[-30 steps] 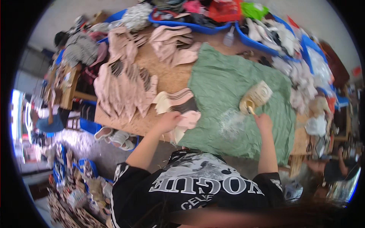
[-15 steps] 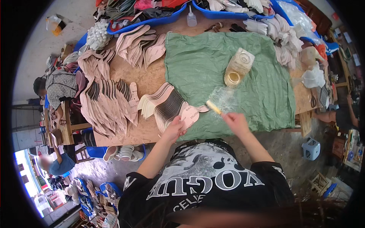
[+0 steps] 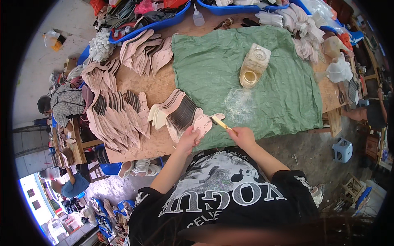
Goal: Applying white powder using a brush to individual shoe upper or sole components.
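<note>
My left hand (image 3: 188, 139) is closed on the near edge of a pinkish insole (image 3: 203, 124), which lies at the right end of a fanned row of insoles (image 3: 179, 111). In my right hand (image 3: 245, 137) is a small brush (image 3: 221, 122) with a pale yellow handle. Its bristle end meets the narrow part of the insole that my left hand grips. Beyond it, a cloudy plastic container (image 3: 255, 61) with a round opening lies on a green sheet (image 3: 205, 61). A whitish smear (image 3: 239, 105) marks the sheet between brush and container.
More insole bundles (image 3: 117, 119) cover the table's left side. Blue bins (image 3: 170, 20) of material line the far edge, near a squeeze bottle (image 3: 198, 17). White pieces (image 3: 301, 30) are piled at the far right. Two people work at the left; a blue stool (image 3: 342, 150) stands right.
My right hand has moved left with the brush, from over the green sheet onto the insole. My left hand keeps its grip. The whole view has shifted slightly.
</note>
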Tool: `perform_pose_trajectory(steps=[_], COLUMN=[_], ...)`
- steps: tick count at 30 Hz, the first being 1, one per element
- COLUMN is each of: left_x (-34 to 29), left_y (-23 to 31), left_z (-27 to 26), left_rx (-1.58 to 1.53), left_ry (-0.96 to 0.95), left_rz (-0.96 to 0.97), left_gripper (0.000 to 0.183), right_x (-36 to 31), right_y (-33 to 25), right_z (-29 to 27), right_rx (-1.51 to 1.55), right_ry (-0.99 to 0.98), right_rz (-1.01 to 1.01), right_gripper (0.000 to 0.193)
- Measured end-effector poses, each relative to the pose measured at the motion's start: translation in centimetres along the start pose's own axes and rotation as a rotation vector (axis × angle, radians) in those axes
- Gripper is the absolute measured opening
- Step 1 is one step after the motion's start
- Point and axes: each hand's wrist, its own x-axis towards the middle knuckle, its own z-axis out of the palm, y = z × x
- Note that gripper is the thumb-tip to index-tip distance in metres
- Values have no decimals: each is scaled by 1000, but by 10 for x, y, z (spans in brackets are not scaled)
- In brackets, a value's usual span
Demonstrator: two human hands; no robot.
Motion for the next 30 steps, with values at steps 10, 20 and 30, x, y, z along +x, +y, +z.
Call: perform_pose_trajectory(steps=[10,20,30], left_x=[7,12,-9], left_y=[-4,-14,-5], left_z=[-21,-48,-9], left_rx=[5,773,680], left_ry=[-66,-6,160], left_rz=[-33,306,177], left_gripper=[21,23,27], right_x=[23,32,25], right_y=[47,-27,-22], right_z=[13,-15,-32], right_rx=[-167,-61,-257], right_ry=[-43,-241,-164], right_rz=[245,22,-16], right_gripper=[46,44,44])
